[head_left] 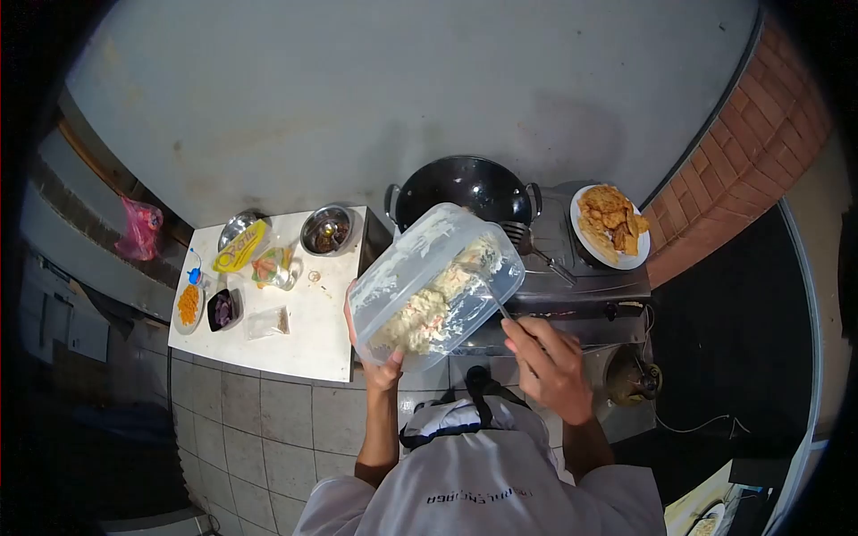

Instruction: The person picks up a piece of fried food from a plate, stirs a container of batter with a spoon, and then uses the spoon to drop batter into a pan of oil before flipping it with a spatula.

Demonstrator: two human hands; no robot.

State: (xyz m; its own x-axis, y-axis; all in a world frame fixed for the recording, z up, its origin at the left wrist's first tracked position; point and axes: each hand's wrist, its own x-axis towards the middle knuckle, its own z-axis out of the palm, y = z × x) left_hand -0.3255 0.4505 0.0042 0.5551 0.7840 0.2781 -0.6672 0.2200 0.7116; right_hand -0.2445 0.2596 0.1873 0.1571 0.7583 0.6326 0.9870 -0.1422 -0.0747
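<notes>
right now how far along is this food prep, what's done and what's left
Looks done: golden fried pieces on the white plate. In hand: the left hand tilts a tub while the right hand works a utensil in its pale mixture. Probably left: emptying that mixture out; orange shreds and purple pieces also sit apart, though whether they're needed isn't clear.

Dim, uneven light with soft wall shadows, small glints, dark corners and strong fisheye bending at edges.
</notes>
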